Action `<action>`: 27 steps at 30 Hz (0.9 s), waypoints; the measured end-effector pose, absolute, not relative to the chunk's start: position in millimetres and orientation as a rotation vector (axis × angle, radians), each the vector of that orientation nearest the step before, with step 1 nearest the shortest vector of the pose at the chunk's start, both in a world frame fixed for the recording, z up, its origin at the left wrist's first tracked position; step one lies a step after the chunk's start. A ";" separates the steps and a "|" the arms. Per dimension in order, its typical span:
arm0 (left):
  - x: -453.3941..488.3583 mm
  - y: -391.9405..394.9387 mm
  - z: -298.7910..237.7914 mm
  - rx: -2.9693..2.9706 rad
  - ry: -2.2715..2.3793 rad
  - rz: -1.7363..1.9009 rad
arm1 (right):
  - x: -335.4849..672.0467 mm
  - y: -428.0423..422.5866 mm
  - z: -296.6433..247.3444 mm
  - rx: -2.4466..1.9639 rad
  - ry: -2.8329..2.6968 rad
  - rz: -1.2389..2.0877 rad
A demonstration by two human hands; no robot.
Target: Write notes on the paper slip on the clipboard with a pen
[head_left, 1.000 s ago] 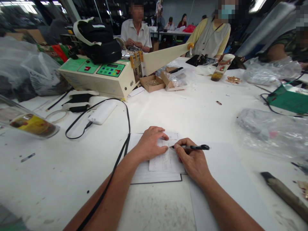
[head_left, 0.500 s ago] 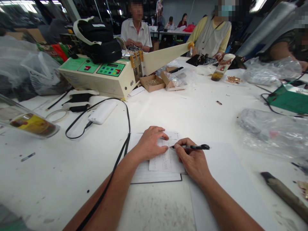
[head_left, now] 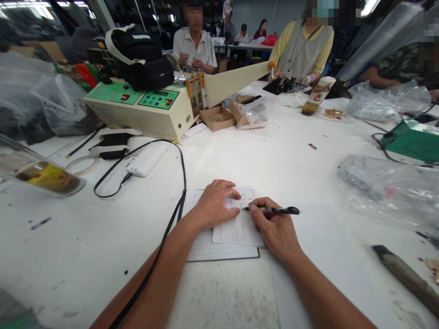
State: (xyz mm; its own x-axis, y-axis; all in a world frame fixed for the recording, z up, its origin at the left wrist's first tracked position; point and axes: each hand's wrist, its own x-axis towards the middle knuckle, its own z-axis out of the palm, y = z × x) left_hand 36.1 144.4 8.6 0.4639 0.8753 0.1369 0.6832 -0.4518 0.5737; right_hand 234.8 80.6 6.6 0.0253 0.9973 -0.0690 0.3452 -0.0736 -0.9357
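Handwriting covers part of a small white paper in front of me, which lies on a larger sheet with a black edge line. My left hand rests on the paper's left side, fingers spread and holding nothing. In my right hand is a black pen, gripped between thumb and fingers. Its tip points left, at or just above the writing; whether it touches I cannot tell. A big blank sheet lies partly under my right forearm.
A cream machine with a black bag on top stands back left. A black cable runs from a white power bank across my left forearm. Plastic bags lie right, near a dark-tipped tool. Co-workers sit opposite.
My hands, the pen and the paper look unmoved. Across the table, the co-worker in white has parted their hands slightly, and the one in yellow sleeves has shifted a little.
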 end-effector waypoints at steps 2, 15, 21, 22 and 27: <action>36.0 144.5 8.5 2.276 1.300 0.586 | 234.5 81.0 6.3 -1.532 -1.419 1.067; 36.2 144.0 9.2 2.273 1.304 0.584 | 234.0 80.8 7.5 -1.542 -1.403 1.103; 36.5 144.1 9.6 2.272 1.302 0.585 | 233.3 80.7 8.9 -1.542 -1.407 1.107; 36.6 144.1 9.7 2.274 1.302 0.584 | 233.4 80.6 9.0 -1.540 -1.410 1.103; 36.9 144.1 10.1 2.278 1.311 0.581 | 233.8 80.7 9.4 -1.547 -1.416 1.083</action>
